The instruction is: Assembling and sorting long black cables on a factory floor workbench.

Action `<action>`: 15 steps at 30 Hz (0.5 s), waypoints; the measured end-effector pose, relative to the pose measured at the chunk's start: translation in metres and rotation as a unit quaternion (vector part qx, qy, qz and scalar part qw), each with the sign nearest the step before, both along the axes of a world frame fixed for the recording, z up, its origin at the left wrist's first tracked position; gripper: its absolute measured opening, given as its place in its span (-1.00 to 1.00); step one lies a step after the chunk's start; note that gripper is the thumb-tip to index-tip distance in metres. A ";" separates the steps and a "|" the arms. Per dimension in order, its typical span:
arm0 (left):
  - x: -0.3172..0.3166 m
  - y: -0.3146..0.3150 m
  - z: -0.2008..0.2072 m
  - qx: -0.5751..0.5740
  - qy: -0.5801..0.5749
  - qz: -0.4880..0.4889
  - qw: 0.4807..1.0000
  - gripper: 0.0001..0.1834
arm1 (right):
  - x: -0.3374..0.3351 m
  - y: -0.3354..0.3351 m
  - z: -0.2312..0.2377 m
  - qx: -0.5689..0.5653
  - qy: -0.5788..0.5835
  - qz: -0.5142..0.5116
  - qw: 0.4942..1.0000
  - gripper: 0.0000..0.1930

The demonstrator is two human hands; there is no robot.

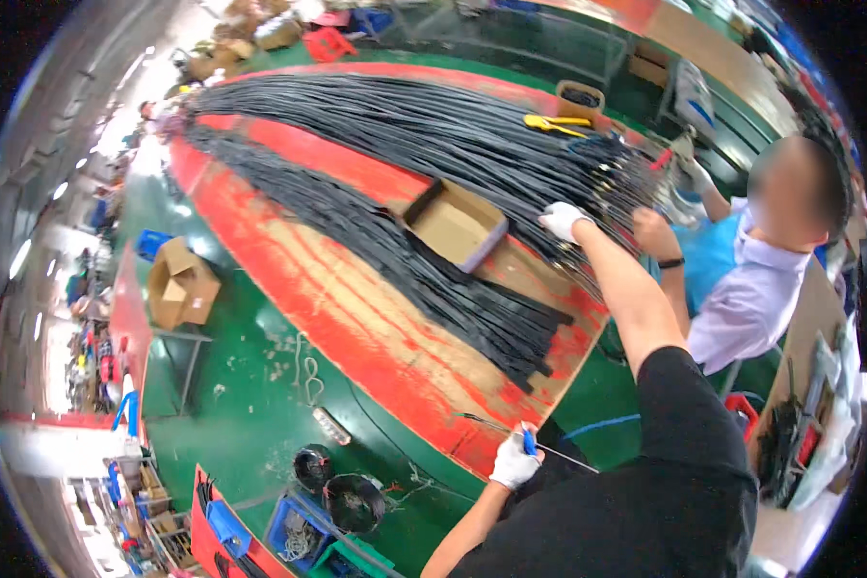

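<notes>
My left hand point(513, 466), in a white glove, is closed at the table's near corner. It holds a small blue object point(530, 442) whose kind I cannot make out. A thin dark wire point(480, 420) sticks out on one side of that hand, a thin pale length on the other. My right hand point(563, 221), gloved too, reaches across to the long bundle of black cables point(405, 130); its fingers curl down onto the strands, with their tips partly hidden. A second, shorter-looking bundle of black cables point(424, 279) lies nearer me.
An open cardboard box point(456, 226) sits between the bundles on the worn red table point(328, 294). A co-worker point(751, 279) stands at the right, hands at the cable ends. Yellow-handled pliers point(554, 123) and a small box point(580, 99) lie beyond. Black tubs point(354, 503) stand on the green floor.
</notes>
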State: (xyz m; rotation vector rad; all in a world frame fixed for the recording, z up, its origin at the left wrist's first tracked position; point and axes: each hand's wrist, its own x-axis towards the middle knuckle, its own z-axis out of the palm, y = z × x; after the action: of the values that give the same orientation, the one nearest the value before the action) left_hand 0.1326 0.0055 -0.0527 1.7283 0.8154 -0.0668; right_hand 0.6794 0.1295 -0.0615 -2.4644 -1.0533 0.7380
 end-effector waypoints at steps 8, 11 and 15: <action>0.020 0.006 0.001 0.013 0.011 0.010 1.000 -0.51 | 0.017 0.000 -0.022 -0.127 0.014 0.100 0.987 -0.57; 0.027 0.007 0.001 0.004 0.005 -0.007 1.000 -0.51 | 0.012 -0.012 -0.027 -0.169 -0.074 0.032 0.982 -0.63; 0.025 0.009 0.005 0.011 0.020 0.011 1.000 -0.50 | -0.140 0.000 0.073 0.029 -0.097 0.056 0.993 -0.70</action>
State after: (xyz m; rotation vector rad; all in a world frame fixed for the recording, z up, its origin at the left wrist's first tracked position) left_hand 0.1578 0.0141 -0.0473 1.7438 0.8682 -0.0777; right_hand 0.5394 0.1291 0.0120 -2.4827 -1.2730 0.4982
